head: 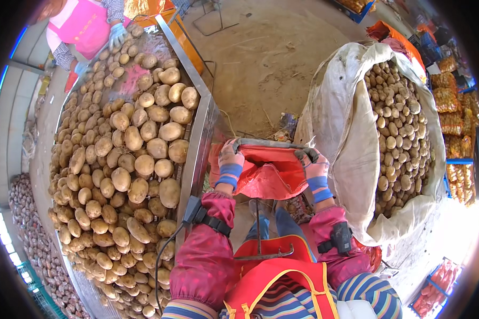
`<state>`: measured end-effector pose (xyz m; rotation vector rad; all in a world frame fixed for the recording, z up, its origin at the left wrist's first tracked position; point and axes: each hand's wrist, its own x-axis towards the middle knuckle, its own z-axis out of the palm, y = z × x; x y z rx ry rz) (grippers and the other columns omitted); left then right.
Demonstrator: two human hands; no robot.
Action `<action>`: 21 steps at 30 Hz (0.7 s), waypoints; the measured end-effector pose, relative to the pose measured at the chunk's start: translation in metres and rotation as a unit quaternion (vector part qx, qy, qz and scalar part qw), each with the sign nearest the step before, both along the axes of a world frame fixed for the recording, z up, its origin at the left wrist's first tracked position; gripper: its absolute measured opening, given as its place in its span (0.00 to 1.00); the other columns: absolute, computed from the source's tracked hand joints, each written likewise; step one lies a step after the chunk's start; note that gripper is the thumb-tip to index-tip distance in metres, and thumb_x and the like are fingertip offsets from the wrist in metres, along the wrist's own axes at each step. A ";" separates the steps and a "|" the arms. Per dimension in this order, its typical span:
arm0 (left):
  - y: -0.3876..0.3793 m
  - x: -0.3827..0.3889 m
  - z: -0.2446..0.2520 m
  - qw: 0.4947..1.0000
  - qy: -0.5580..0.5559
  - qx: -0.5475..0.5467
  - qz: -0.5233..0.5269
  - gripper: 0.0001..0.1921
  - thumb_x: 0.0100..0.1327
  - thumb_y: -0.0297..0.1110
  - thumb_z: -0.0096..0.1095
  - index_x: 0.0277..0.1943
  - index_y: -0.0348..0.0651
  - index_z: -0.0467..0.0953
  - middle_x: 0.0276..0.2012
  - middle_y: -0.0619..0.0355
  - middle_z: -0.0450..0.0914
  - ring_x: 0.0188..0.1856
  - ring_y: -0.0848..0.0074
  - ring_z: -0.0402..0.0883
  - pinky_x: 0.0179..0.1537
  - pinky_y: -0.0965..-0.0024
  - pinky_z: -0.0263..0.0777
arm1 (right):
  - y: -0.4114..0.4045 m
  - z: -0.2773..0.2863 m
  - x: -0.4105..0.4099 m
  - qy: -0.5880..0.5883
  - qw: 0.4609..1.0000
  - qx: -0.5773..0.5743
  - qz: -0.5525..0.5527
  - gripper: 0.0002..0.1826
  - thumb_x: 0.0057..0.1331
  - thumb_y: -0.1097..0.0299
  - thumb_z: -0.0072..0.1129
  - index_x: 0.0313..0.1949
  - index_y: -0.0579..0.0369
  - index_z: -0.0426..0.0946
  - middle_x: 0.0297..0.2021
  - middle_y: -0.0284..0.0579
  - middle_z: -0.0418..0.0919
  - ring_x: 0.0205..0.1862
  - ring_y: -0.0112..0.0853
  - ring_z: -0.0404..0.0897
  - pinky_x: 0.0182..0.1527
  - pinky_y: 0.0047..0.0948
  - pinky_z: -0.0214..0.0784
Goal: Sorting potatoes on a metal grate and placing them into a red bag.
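Note:
A red sack hangs before me, its mouth spread between both hands, with a grey rim along the far edge. My left hand, in a pink and blue work glove with grey fingers, grips the rim's left end. Gloved in the same way, my right hand holds the right end. Below the sack stands a thin metal rod with a crossbar, close to my red apron. Many potatoes cover the metal-edged sorting table to the left of my hands.
The table's metal edge runs close by my left arm. On the right stands a large white woven bag full of small potatoes. A co-worker's gloved hand touches potatoes at the table's far end. Filled mesh sacks are stacked at far right.

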<state>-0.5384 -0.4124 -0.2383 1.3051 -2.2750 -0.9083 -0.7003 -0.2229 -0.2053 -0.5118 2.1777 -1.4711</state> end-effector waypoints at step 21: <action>-0.006 -0.001 -0.003 0.999 -0.020 0.030 0.009 0.16 0.53 0.25 0.54 0.46 0.47 0.78 0.44 0.51 0.79 0.48 0.61 0.76 0.52 0.66 0.68 | 0.024 0.030 -0.015 -0.171 0.958 0.016 0.229 0.11 0.59 0.73 0.61 0.39 0.58 0.70 0.31 0.33 0.72 0.35 0.21 0.69 0.39 0.21 0.65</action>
